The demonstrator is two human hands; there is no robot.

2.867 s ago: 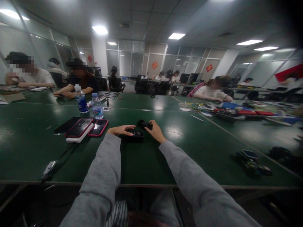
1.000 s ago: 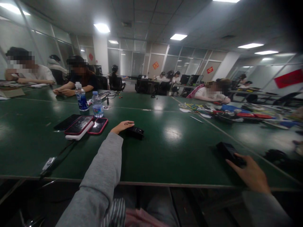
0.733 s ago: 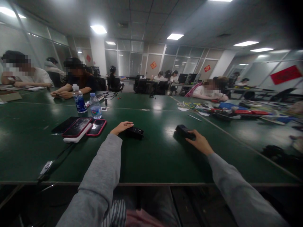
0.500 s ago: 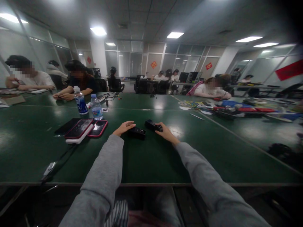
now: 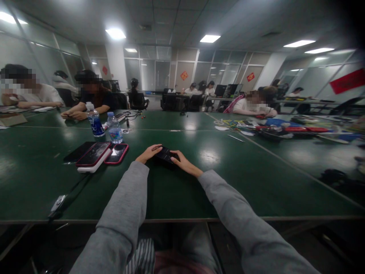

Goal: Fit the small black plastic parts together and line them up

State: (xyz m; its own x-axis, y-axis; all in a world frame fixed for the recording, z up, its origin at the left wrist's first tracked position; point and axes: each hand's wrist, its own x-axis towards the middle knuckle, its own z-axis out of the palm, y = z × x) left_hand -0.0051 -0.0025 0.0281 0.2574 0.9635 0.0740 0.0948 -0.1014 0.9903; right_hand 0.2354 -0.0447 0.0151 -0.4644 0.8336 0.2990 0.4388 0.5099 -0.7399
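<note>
Two small black blocks, too dark to tell their kind, are brought together so they look like one black block [image 5: 165, 154] low over the green table [image 5: 182, 190]. My left hand [image 5: 149, 153] is closed on the left end of it, thumb along the top. My right hand [image 5: 182, 163] grips the right end, thumb on its upper face and fingers round the far side. Where one black block stops and the other begins I cannot make out.
Left of my hands lie a red-edged phone [image 5: 116, 153] and another phone [image 5: 93, 154] on a white power bank [image 5: 92, 163] with a cable. Two bottles [image 5: 95, 123] stand behind them. Tangled cables and tools [image 5: 279, 131] spread at the right. Several people [image 5: 94, 95] sit around the table.
My right hand has moved left with its black block, closing the gap to the block in my left hand. The left hand stays nearly in place. The view has shifted slightly.
</note>
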